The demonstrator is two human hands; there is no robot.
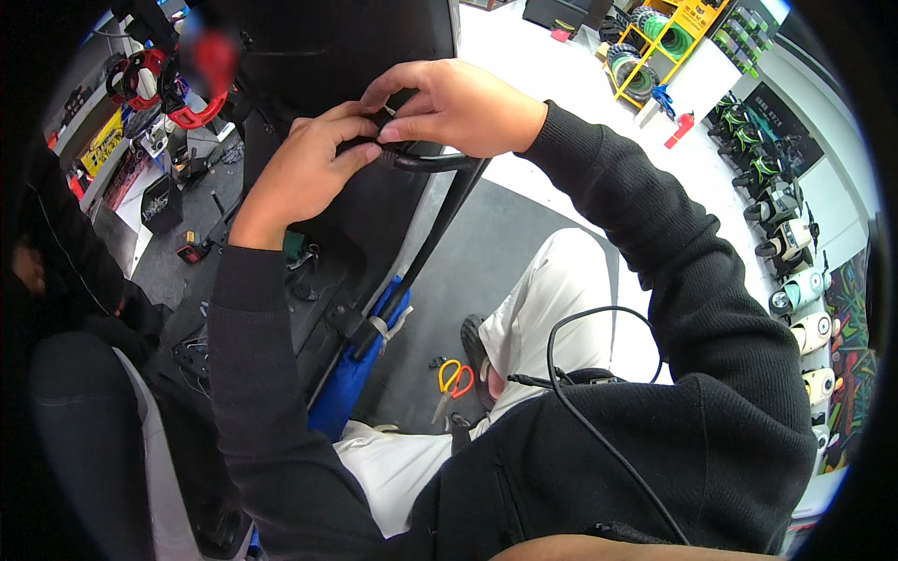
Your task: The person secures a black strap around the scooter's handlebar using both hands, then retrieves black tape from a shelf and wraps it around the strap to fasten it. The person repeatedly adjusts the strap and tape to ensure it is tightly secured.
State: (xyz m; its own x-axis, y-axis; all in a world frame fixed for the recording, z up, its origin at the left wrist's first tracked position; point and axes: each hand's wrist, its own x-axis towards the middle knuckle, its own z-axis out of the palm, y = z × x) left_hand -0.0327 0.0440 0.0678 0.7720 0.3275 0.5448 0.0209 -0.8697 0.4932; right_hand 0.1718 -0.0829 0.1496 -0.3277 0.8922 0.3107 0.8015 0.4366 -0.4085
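Observation:
My left hand (pixel 307 166) and my right hand (pixel 465 108) meet at the upper middle, fingertips close together. Both are closed, thumbs pressed toward the fingers, around a small dark piece (pixel 383 117) whose kind is mostly hidden. Just below the fingertips runs a curved black bar (pixel 428 163), joined at its right end to a straight black pole (pixel 438 234) that slants down to the left. Behind the hands stands a large black panel (pixel 327 37).
Orange-handled scissors (pixel 453 380) lie on the grey mat (pixel 496 252) beside my foot. Blue cloth (pixel 360 374) hangs by the pole. At left are a black box (pixel 162 205) of small parts and another person's dark-clothed leg (pixel 94 439). Parked scooters (pixel 790 238) line the right.

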